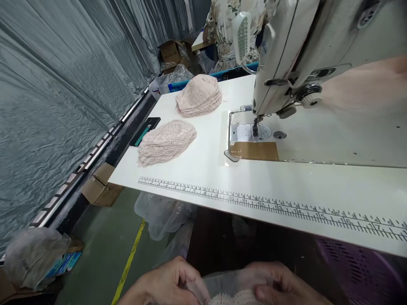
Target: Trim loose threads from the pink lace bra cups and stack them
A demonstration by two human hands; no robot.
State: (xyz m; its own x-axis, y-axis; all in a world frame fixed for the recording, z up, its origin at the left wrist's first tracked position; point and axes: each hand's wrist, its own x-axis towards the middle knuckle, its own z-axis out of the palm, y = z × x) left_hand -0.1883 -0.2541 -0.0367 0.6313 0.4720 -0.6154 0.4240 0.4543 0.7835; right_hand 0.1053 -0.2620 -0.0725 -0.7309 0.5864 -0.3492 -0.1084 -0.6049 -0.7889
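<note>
Left hand (165, 284) and right hand (280, 284) are curled, fingers pinched on a clear plastic bag (222, 281) holding a pink lace piece (229, 299), low below the table (203, 169) edge. Lace probably snagged if tugged through the bag mouth; grip detail is cropped. Two lace stacks (167, 142) lie well apart, beside the sewing machine (318, 55).
</note>
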